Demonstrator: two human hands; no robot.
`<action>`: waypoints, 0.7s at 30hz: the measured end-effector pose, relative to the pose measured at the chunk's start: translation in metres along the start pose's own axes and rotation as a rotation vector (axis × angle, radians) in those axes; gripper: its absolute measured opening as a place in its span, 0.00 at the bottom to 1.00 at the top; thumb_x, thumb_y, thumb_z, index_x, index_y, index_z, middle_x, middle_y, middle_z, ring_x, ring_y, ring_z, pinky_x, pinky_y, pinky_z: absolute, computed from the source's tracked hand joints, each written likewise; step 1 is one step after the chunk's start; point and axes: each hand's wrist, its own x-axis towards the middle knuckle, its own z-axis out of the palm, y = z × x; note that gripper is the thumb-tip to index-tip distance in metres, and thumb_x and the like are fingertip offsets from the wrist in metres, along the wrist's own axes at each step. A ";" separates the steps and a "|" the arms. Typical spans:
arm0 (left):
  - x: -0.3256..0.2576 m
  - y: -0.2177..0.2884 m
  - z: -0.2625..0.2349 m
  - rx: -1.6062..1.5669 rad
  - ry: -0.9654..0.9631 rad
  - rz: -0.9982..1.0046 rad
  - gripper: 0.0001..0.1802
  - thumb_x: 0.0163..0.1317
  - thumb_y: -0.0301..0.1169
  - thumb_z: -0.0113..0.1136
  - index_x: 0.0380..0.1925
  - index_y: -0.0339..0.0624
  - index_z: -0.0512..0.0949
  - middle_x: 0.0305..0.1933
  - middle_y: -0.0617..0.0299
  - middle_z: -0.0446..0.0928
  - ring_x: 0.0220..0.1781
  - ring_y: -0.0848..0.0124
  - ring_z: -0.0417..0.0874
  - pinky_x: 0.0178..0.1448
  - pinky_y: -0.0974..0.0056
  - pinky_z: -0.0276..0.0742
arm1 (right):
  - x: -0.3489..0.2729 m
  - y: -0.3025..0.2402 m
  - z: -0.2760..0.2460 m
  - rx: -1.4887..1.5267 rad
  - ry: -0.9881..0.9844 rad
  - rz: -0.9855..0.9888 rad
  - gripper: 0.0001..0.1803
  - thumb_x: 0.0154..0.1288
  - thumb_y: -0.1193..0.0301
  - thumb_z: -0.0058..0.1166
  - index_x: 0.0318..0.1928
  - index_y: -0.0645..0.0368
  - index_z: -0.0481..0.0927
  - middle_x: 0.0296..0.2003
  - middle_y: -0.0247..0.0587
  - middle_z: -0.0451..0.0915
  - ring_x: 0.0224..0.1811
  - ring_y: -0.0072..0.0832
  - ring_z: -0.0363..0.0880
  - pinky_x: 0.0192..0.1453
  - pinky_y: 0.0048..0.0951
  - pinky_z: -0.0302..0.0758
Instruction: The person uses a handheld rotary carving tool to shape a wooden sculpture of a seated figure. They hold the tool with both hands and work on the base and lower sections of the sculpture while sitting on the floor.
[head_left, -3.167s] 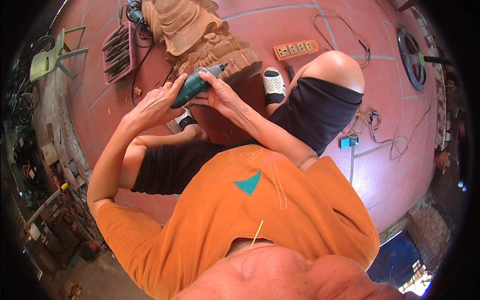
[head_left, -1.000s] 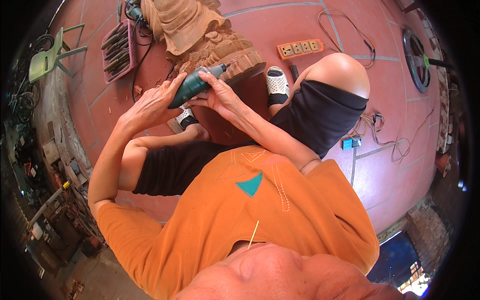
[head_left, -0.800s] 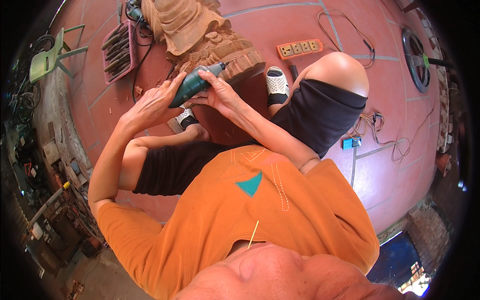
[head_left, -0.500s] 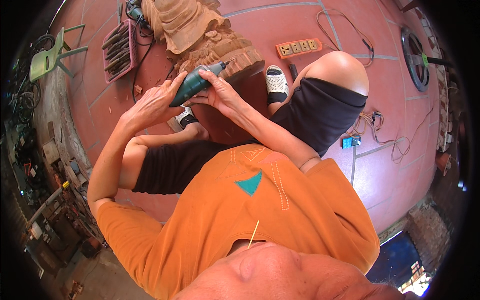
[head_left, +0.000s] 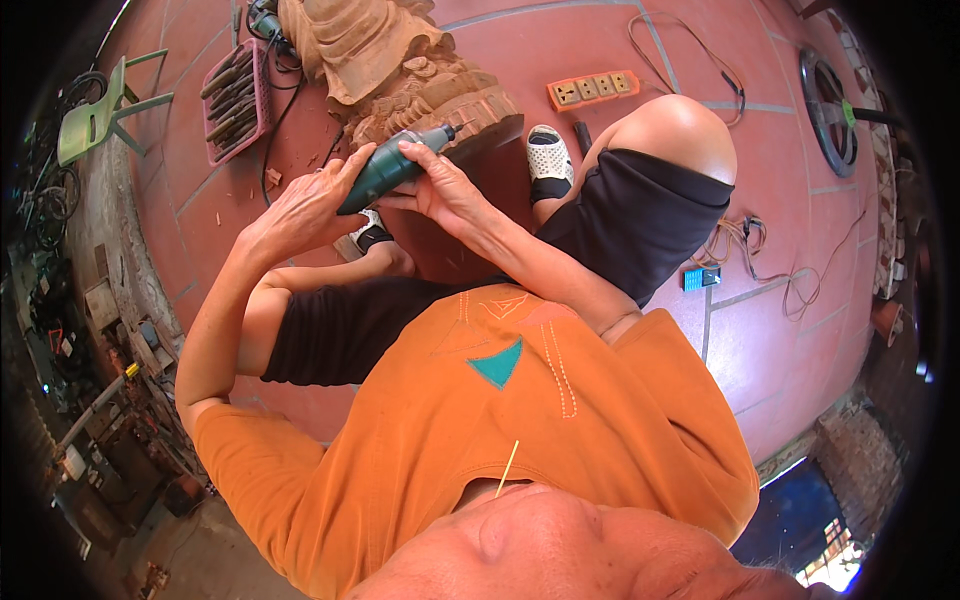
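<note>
Both hands closed on green rotary tool (head_left: 392,166): left hand (head_left: 305,205) wrapped round rear of body, right hand (head_left: 445,190) pinching front part from the side, fingers curled. Tool held between the two hands, just above the knees. Long axis ran from left hand's palm diagonally up and away toward right, nose end pointed at base of carved wooden sculpture (head_left: 400,70). Bit at or very near the carved base; exact contact not discernible.

Surroundings noted: sculpture stood directly beyond the hands on red tiled floor (head_left: 560,40). Pink tray of chisels (head_left: 233,95) lay beyond and left of left hand, cable trailing beside it. Orange power strip (head_left: 593,89) lay beyond and right of right hand, well apart. White sandal (head_left: 548,160) just right of right hand, near sculpture base. Raised knee in black shorts (head_left: 650,190) to the right of right hand. Green plastic chair (head_left: 95,115) far left. Blue small box (head_left: 701,277) with tangled cords on floor, right of the knee. Nothing between tool nose and carving.
</note>
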 end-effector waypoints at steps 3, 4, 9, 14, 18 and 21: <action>0.002 0.003 -0.001 0.004 -0.021 -0.007 0.51 0.57 0.34 0.68 0.78 0.48 0.52 0.54 0.40 0.75 0.53 0.42 0.80 0.54 0.44 0.74 | -0.003 0.000 -0.002 -0.003 0.015 -0.003 0.18 0.71 0.59 0.61 0.55 0.54 0.76 0.51 0.40 0.84 0.55 0.37 0.85 0.62 0.56 0.81; 0.003 0.003 0.000 0.006 -0.023 -0.004 0.51 0.57 0.34 0.68 0.78 0.48 0.52 0.54 0.40 0.75 0.53 0.42 0.80 0.53 0.44 0.74 | -0.004 0.000 -0.001 0.002 0.023 -0.004 0.18 0.71 0.60 0.61 0.55 0.54 0.77 0.51 0.40 0.84 0.55 0.37 0.85 0.62 0.56 0.81; 0.004 0.007 -0.002 0.016 -0.027 0.013 0.50 0.58 0.34 0.68 0.78 0.47 0.52 0.52 0.41 0.75 0.52 0.43 0.81 0.53 0.44 0.74 | -0.008 -0.001 -0.001 0.033 0.029 -0.013 0.18 0.70 0.61 0.62 0.54 0.54 0.76 0.50 0.39 0.83 0.55 0.37 0.84 0.62 0.57 0.81; 0.004 0.006 -0.001 0.012 -0.020 0.009 0.50 0.58 0.34 0.68 0.78 0.47 0.52 0.51 0.41 0.75 0.51 0.43 0.81 0.52 0.44 0.74 | -0.008 -0.001 -0.003 0.019 0.016 -0.007 0.18 0.71 0.61 0.61 0.56 0.53 0.76 0.50 0.38 0.83 0.55 0.35 0.85 0.62 0.56 0.81; 0.005 0.001 0.002 0.018 -0.003 0.026 0.51 0.58 0.34 0.68 0.78 0.47 0.51 0.51 0.41 0.75 0.51 0.42 0.81 0.52 0.44 0.74 | -0.004 -0.002 -0.003 0.013 0.011 -0.006 0.18 0.70 0.61 0.62 0.54 0.54 0.75 0.49 0.39 0.83 0.54 0.36 0.85 0.60 0.57 0.82; 0.005 0.001 0.002 0.017 0.006 0.036 0.51 0.57 0.34 0.69 0.78 0.48 0.51 0.52 0.41 0.75 0.51 0.42 0.81 0.53 0.44 0.74 | -0.002 -0.003 -0.002 0.024 0.021 -0.016 0.18 0.69 0.61 0.63 0.53 0.55 0.74 0.47 0.42 0.83 0.52 0.37 0.85 0.56 0.58 0.84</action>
